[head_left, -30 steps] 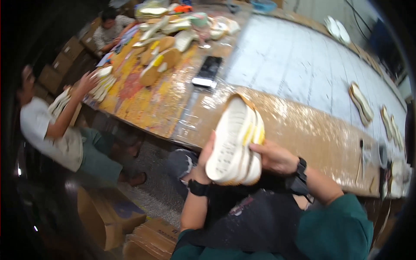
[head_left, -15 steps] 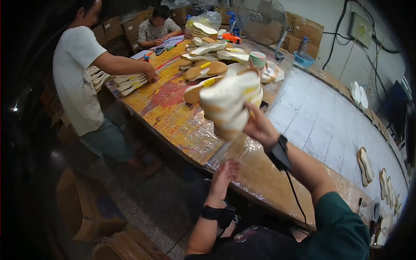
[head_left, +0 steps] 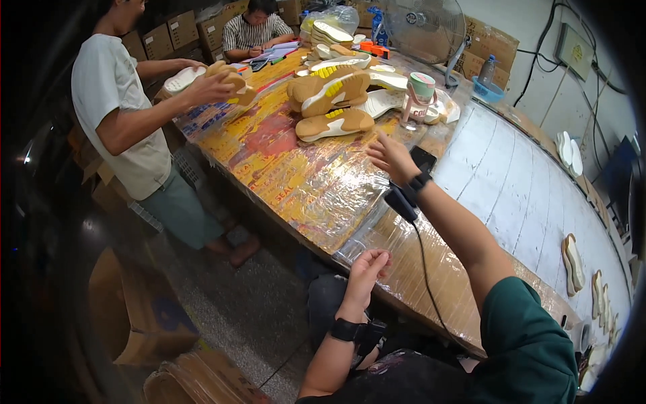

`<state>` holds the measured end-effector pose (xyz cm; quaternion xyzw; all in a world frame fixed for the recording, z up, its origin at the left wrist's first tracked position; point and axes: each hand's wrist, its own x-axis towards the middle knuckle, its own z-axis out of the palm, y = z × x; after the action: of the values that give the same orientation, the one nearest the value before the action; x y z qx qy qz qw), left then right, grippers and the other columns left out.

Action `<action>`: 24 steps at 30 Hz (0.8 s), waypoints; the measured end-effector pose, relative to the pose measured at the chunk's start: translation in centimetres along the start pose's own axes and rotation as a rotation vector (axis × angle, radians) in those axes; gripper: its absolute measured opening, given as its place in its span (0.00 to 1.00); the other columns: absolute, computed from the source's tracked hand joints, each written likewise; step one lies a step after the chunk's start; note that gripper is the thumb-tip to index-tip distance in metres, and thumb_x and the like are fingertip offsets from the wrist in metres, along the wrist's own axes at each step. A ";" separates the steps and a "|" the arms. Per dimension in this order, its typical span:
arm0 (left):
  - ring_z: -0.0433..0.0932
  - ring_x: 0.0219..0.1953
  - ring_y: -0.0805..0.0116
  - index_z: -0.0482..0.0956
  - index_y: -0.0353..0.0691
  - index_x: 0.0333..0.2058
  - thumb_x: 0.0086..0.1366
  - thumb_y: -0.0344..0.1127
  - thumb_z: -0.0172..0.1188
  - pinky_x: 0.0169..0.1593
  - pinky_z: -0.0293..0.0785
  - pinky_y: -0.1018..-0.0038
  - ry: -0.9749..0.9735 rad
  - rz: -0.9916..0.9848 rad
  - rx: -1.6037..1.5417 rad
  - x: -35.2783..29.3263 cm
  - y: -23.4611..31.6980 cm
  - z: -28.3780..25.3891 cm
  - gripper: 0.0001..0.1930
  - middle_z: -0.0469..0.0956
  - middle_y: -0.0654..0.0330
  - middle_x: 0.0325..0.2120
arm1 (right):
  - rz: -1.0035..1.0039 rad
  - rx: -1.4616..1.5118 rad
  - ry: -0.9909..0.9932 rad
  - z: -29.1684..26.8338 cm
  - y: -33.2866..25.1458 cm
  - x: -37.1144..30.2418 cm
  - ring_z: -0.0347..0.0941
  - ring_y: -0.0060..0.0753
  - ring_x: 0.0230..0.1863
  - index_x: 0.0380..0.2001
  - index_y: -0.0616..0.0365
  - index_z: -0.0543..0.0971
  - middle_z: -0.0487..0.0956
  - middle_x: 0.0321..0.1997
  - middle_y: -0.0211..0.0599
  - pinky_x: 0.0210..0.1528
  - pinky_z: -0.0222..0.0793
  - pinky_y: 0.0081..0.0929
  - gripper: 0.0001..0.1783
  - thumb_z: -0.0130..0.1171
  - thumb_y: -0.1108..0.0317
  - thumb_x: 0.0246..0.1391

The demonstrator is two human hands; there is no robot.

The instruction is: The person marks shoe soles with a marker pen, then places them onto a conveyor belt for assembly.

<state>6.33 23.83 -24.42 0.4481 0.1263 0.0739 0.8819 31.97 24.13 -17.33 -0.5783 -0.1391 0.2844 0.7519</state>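
Note:
My right hand (head_left: 393,159) reaches over the table with its fingers apart, holding nothing. Just beyond its fingertips lies a tan shoe sole (head_left: 334,125) with white and yellow patches. Behind that sole rests a stack of similar tan soles (head_left: 330,89), tipped on their sides. My left hand (head_left: 367,276) hovers at the table's near edge, fingers curled and thumb against them, with nothing visible inside. A black phone (head_left: 422,159) lies beside my right wrist. Both wrists wear black straps with small devices, and a cable (head_left: 425,269) hangs from the right one.
A person (head_left: 121,128) standing at left holds several soles (head_left: 232,84); another person (head_left: 256,34) sits writing at the back. A lidded cup (head_left: 418,101) and a fan (head_left: 424,27) stand beyond my right hand. The pale belt (head_left: 501,182) carries soles along the right.
My right hand has let go of the stack of soles, which now lies on the pile. My left hand's fingers have curled. The standing person has lifted soles from the table.

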 end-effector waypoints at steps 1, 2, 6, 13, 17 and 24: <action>0.71 0.33 0.79 0.71 0.40 0.37 0.58 0.35 0.52 0.34 0.65 0.83 -0.003 0.000 -0.001 0.0 -0.1 -0.1 0.09 0.73 0.66 0.31 | 0.000 -0.012 0.043 -1.9 0.6 -1.4 0.70 0.22 0.35 0.44 0.56 0.67 0.72 0.41 0.34 0.35 0.67 0.17 0.25 0.48 0.49 0.50; 0.70 0.32 0.80 0.72 0.39 0.36 0.57 0.34 0.53 0.34 0.65 0.84 -0.012 -0.001 0.017 0.1 -0.4 -0.3 0.08 0.74 0.66 0.30 | 0.009 -0.031 0.118 -3.6 0.7 -3.2 0.70 0.21 0.34 0.43 0.56 0.68 0.73 0.40 0.34 0.34 0.66 0.16 0.23 0.48 0.50 0.51; 0.70 0.30 0.82 0.75 0.38 0.33 0.54 0.31 0.57 0.33 0.65 0.86 -0.015 0.004 0.096 0.2 -0.6 0.3 0.08 0.74 0.67 0.28 | -0.070 -0.203 0.336 -12.6 -0.2 -10.5 0.71 0.21 0.31 0.40 0.58 0.71 0.75 0.34 0.34 0.30 0.66 0.14 0.18 0.48 0.57 0.52; 0.67 0.24 0.85 0.77 0.36 0.32 0.53 0.32 0.59 0.30 0.64 0.87 0.013 0.040 0.093 -0.2 -1.1 0.6 0.08 0.74 0.69 0.23 | -0.093 -0.604 0.596 -30.0 1.8 -21.1 0.72 0.23 0.25 0.37 0.63 0.72 0.76 0.30 0.38 0.27 0.66 0.16 0.14 0.48 0.64 0.52; 0.69 0.25 0.82 0.75 0.35 0.34 0.54 0.32 0.57 0.30 0.65 0.86 0.083 0.071 0.113 0.1 -1.6 0.9 0.09 0.74 0.67 0.24 | -0.086 -0.631 0.664 -34.7 3.7 -26.1 0.71 0.24 0.24 0.37 0.64 0.72 0.76 0.28 0.38 0.26 0.66 0.17 0.14 0.48 0.65 0.51; 0.71 0.30 0.77 0.72 0.34 0.36 0.59 0.32 0.51 0.33 0.67 0.83 0.092 0.140 0.229 0.0 -2.1 0.6 0.09 0.74 0.62 0.30 | -0.302 -0.599 0.615 -33.8 4.5 -26.2 0.70 0.23 0.24 0.37 0.66 0.72 0.76 0.28 0.38 0.28 0.66 0.18 0.14 0.48 0.67 0.50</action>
<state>6.53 22.13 -25.76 0.5499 0.1425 0.1410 0.8108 28.00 -17.28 -28.36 -0.8012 -0.0681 -0.0664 0.5907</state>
